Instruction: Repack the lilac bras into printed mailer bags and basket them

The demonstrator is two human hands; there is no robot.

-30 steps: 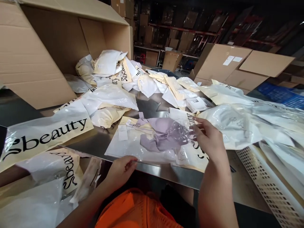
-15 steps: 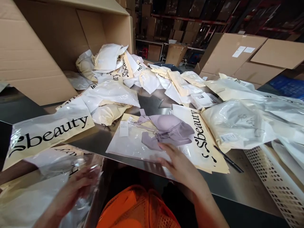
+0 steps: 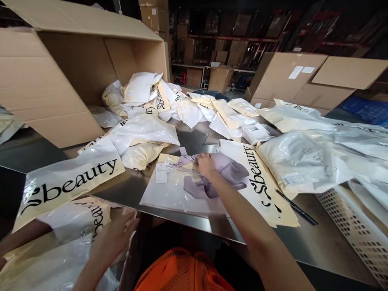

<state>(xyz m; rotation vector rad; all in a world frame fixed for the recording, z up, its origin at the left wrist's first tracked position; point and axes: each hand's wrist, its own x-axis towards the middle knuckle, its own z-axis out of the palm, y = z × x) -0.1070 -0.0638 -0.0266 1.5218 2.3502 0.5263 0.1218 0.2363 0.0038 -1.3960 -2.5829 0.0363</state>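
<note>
My right hand point(image 3: 207, 163) rests on a lilac bra point(image 3: 232, 169), with its fingers closed over the cloth near the strap. The bra lies on a flat plastic mailing bag point(image 3: 174, 198), and a white hang tag point(image 3: 161, 173) shows at its left end. Beneath and to the right is a stack of "Sbeauty" bags point(image 3: 257, 186). Lower left, my left hand point(image 3: 118, 232) is at the rim of a box of bagged goods, fingers stretched out and slightly blurred. It holds nothing that I can see, above a filled plastic bag point(image 3: 60, 260).
A large open carton point(image 3: 45, 93) lies at the left with filled bags point(image 3: 141, 89) spilling out. A black pen point(image 3: 298, 208) is beside a white perforated basket point(image 3: 348, 234). More filled bags point(image 3: 306, 157) are at the right. What looks like another forearm point(image 3: 24, 238) enters from the left edge.
My right hand has moved forward from the bra's near edge onto it and closed on the cloth. My left hand has shifted right and up, toward the box rim. The forearm-like shape has appeared.
</note>
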